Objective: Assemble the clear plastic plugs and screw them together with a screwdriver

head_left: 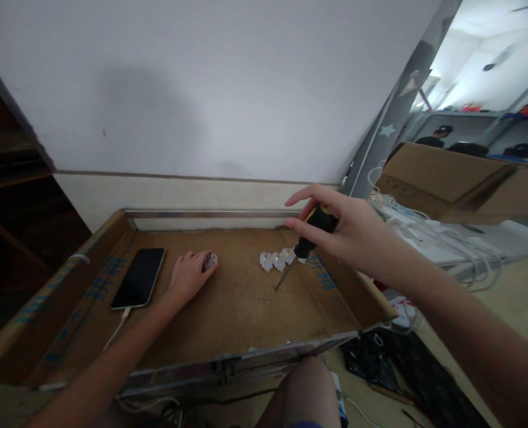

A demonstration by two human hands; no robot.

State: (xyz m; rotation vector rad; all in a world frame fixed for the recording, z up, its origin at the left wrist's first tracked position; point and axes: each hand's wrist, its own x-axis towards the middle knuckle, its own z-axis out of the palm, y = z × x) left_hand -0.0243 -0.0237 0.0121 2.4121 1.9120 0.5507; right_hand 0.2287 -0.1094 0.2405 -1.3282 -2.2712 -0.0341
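Observation:
My right hand (335, 223) grips a screwdriver (318, 226) by its black and yellow handle, its thin shaft slanting down to the left above the cardboard surface (241, 297). Close by the shaft lies a row of several small clear pieces (278, 260) with gold-coloured centres; the screwdriver covers part of the row. To the left, my left hand (190, 273) rests low on the cardboard, fingers curled round a similar small clear piece (211, 260). Its fingers hide part of that piece.
A black phone (139, 278) with a white cable (116, 330) lies left of my left hand. Raised cardboard edges (362, 297) border the work surface, and a wall (228, 107) stands behind it. At right are an open cardboard box (446, 178), loose white cables and people farther back.

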